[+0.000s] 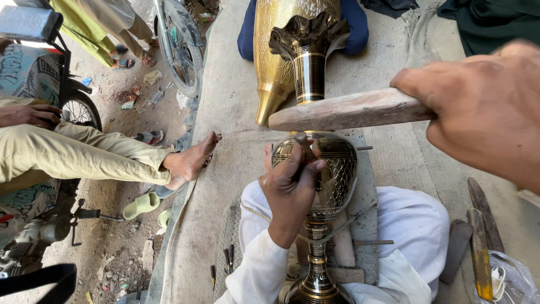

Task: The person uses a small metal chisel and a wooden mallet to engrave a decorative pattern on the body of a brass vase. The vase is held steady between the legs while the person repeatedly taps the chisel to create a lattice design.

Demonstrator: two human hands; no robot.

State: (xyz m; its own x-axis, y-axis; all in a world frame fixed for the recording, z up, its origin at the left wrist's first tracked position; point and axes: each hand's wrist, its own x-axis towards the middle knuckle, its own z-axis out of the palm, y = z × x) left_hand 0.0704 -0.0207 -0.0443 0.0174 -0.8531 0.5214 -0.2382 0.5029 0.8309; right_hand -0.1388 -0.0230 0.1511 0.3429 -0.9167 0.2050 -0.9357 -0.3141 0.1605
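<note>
My left hand (291, 188) grips a small metal chisel (304, 143) and presses its tip against the top of an engraved dark brass vase (336, 180) lying between my knees. My right hand (484, 112) is raised close to the camera, closed around a worn wooden mallet (349, 111) whose head hovers just above the chisel. My sleeves and trousers are white.
Another dark vase (308, 53) and a golden one (270, 62) lie ahead on the burlap mat (225, 112). Spare chisels (228, 259) and wooden tools (481, 236) lie beside me. Another person's bare foot (191, 160) rests on the mat's left edge, near a motorbike (39, 90).
</note>
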